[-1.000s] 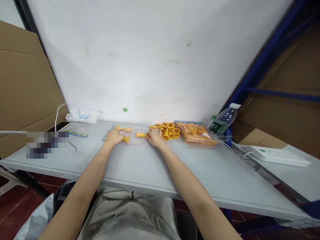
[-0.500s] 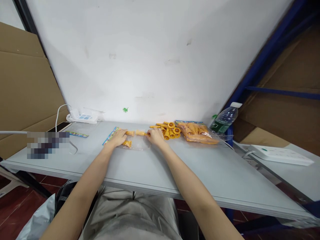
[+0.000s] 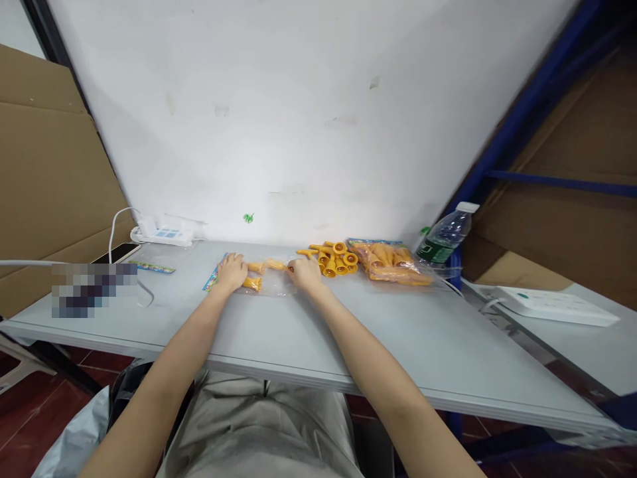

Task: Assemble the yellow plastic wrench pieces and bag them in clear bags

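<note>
A clear plastic bag [image 3: 279, 285] with a colourful printed header lies flat on the table. My left hand [image 3: 232, 271] rests on its header end, fingers spread and lying flat. Inside the bag, a yellow horn-shaped toy [image 3: 252, 284] shows just right of that hand, with another one above it partly covered by my fingers. My right hand [image 3: 304, 272] is closed, pinching the thin end of a further yellow horn-shaped toy [image 3: 275, 264] at the bag's right end. Beyond the right hand is a loose pile of the same yellow toys [image 3: 338, 260].
A filled bag of yellow toys [image 3: 385, 262] lies right of the pile, beside a water bottle [image 3: 442, 239]. White power strips are at the back left [image 3: 166, 234] and far right [image 3: 552, 307]. A phone [image 3: 122, 253] and a flat header bag [image 3: 152, 267] lie left.
My right hand has moved slightly left, bringing its yellow toy further along the bag. My left hand has shifted a little on the header end, its fingers more spread.
</note>
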Motion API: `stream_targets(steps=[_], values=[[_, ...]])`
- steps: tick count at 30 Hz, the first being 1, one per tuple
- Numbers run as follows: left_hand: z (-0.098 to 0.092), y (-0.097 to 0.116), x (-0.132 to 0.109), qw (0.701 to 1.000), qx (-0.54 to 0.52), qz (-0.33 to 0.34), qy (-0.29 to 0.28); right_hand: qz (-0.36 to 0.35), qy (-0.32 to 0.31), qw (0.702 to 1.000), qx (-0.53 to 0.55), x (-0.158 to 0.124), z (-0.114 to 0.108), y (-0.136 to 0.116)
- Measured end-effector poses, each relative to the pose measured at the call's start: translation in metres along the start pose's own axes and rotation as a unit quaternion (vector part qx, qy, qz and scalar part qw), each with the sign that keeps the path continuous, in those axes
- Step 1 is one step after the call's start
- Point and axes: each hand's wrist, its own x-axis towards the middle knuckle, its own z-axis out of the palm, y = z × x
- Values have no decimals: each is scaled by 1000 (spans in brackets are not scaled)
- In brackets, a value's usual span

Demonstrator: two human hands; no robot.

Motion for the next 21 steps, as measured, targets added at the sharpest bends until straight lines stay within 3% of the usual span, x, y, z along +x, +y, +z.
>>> stream_targets(steps=[3,13,21], values=[[-2,2,-1,999,-4,-44,-21,-5,3,1000,-16,1,1,-6],[-3,3,-1,999,14,-10,-32,14,4,1000,-21,6,2,-7],[8,-6,5,999,-30,13,-5,32,-1,999,11,4,3,-3]])
